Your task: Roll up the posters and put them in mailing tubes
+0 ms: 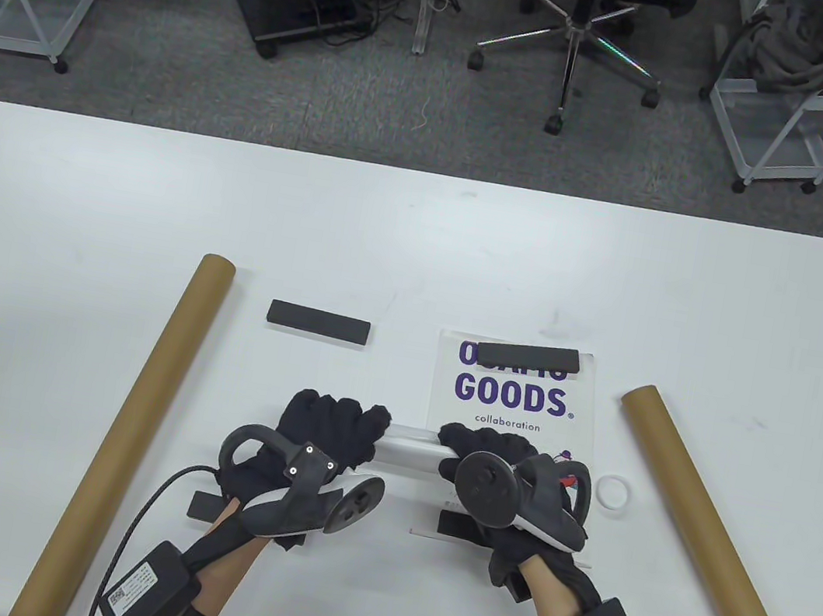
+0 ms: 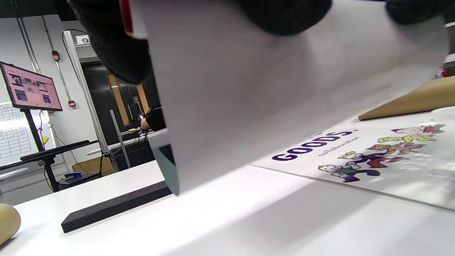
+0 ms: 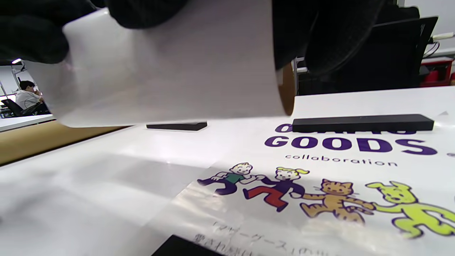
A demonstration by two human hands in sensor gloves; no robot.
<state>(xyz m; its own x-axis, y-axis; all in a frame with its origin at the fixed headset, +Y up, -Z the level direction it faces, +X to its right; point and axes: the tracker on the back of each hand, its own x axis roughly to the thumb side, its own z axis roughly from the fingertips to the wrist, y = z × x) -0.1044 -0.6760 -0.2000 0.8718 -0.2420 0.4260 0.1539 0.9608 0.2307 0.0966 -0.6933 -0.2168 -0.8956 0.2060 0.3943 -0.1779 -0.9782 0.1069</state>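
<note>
Low in the middle of the frame, the left hand (image 1: 328, 428) and right hand (image 1: 489, 455) clasp the ends of a rolled white poster (image 1: 409, 453), its long axis running left-right, lifted over a flat glossy poster (image 1: 513, 404). Stiff brown cardboard tubes lie either side; the right tube (image 1: 717, 556) looks nearer the roll.

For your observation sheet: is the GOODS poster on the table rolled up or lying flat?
Lying flat: the GOODS poster is spread on the table, a black bar across its top edge.
</note>
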